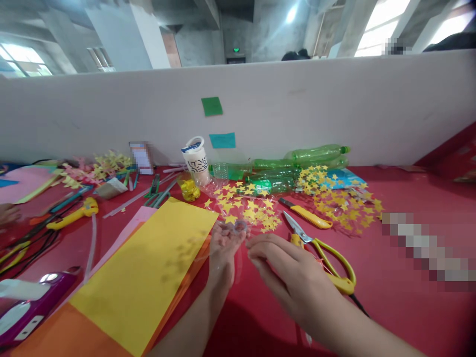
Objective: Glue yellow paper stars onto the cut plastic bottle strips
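Note:
My left hand (224, 248) is turned palm up at the middle of the red table, its fingers closed round a small clear round piece (240, 226). Just to its right, my right hand (280, 263) is bent, fingertips drawn together near the clear piece; whatever they pinch is too small to make out. Beyond both hands lie many yellow paper stars (253, 204), some on clear plastic. Yellow-handled scissors (336, 265) rest beside my right hand, with a yellow cutter (310, 216) behind them. A yellow sheet (148, 267) lies left of my left hand.
Green plastic bottles (277, 182) lie along the white partition (148, 109). A white cup (197, 166), a phone (142, 157) and a jar of yellow pieces (189, 189) stand behind. At left are a yellow glue gun (74, 214), a purple device (40, 297) and another person's hand (8, 214).

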`<control>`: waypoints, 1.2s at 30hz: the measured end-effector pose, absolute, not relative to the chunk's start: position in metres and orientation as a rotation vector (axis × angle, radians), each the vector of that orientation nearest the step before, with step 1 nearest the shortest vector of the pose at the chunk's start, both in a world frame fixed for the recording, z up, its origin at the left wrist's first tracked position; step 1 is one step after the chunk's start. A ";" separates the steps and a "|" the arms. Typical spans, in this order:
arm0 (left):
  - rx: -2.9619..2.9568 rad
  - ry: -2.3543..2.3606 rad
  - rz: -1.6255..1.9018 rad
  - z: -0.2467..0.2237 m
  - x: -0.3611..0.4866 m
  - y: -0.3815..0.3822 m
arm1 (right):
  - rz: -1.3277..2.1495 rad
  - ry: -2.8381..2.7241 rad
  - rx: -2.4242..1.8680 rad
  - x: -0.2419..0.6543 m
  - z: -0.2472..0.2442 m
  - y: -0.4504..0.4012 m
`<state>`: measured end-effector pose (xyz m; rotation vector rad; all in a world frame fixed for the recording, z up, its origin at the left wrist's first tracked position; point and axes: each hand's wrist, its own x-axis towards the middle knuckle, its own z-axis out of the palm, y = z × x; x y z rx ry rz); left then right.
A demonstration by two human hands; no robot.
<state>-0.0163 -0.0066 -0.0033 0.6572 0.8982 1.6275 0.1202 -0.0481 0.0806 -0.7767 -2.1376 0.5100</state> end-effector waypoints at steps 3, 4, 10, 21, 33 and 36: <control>0.653 0.890 1.634 -0.001 -0.017 -0.007 | 0.563 -2.118 -0.818 0.120 0.083 -0.049; 0.650 0.889 1.638 -0.001 -0.017 -0.007 | 0.575 -2.119 -0.831 0.120 0.083 -0.049; 0.618 0.921 1.644 -0.003 -0.016 -0.006 | 0.538 -2.123 -0.929 0.122 0.083 -0.048; 0.743 0.884 1.683 -0.001 -0.021 -0.003 | 0.313 -2.039 -1.035 0.142 0.103 -0.049; 0.693 0.911 1.666 -0.006 -0.020 -0.003 | 0.344 -2.285 -1.061 0.123 0.076 -0.040; 0.710 0.903 1.657 -0.011 -0.018 -0.005 | 0.266 -2.243 -0.995 0.126 0.079 -0.041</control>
